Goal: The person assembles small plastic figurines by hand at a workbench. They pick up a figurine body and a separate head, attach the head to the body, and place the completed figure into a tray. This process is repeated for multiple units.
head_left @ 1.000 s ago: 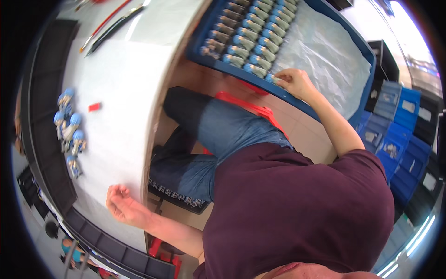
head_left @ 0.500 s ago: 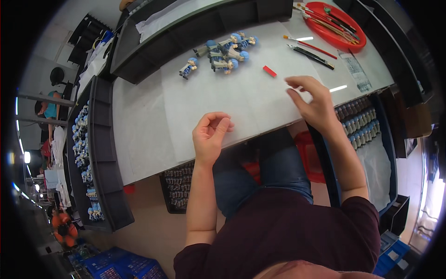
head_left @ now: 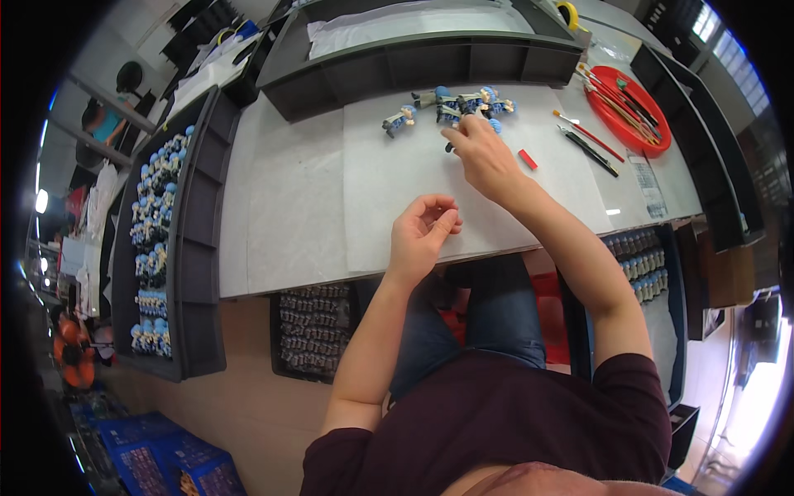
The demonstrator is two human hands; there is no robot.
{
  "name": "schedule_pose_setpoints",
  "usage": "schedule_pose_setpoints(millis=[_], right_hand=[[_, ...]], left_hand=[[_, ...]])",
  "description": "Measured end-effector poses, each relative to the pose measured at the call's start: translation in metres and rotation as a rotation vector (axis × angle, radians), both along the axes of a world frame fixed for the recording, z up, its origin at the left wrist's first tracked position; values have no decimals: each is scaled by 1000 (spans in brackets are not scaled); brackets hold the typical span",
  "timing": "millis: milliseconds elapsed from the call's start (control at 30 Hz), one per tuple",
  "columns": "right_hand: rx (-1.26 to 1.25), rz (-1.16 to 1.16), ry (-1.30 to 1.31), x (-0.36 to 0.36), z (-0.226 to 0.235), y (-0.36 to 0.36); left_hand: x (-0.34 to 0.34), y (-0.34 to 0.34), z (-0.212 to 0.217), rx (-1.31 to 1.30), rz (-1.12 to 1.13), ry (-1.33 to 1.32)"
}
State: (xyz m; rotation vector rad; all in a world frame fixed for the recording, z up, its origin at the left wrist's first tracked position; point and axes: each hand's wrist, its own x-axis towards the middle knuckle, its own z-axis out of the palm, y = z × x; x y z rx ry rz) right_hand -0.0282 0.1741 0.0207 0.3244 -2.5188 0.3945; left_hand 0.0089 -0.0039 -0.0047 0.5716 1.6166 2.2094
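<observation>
My right hand (head_left: 484,159) reaches over the front of a loose group of small blue-haired figurines (head_left: 470,102) on a white sheet (head_left: 380,190). Its fingers close on one figurine (head_left: 450,148), mostly hidden beneath them; a dark foot pokes out at one side. Nearer to me, my left hand (head_left: 426,233) hovers over the sheet's front part, fingers curled and thumb against them, with nothing visible inside. A single figurine (head_left: 399,121) lies apart to the left of the group. Just right of my right hand is a small red block (head_left: 528,159).
A red tray of brushes (head_left: 628,112) stands at the right, with a thin brush (head_left: 591,136) and a black pen-like tool (head_left: 589,151) beside it. Dark crates (head_left: 422,66) border the table's back; a left crate (head_left: 192,240) and right crate (head_left: 583,318) hold figurine rows.
My right hand has moved left and away from me, onto the figurines, and its fingers have closed. My left hand keeps its curled shape. The view has shifted, moving the table in the picture.
</observation>
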Motion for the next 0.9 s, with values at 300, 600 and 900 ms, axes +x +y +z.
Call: schedule_pose_setpoints(millis=[300,600,900], right_hand=[[-1281,311,-394,76,-12,-40],[-1229,371,-467,84,-19,-34],[-1206,378,-465,83,-20,-34]], left_hand=[[-5,-4,-1,265,90,-109],[-11,-1,2,341,138,-227],[-12,0,1,272,166,-221]])
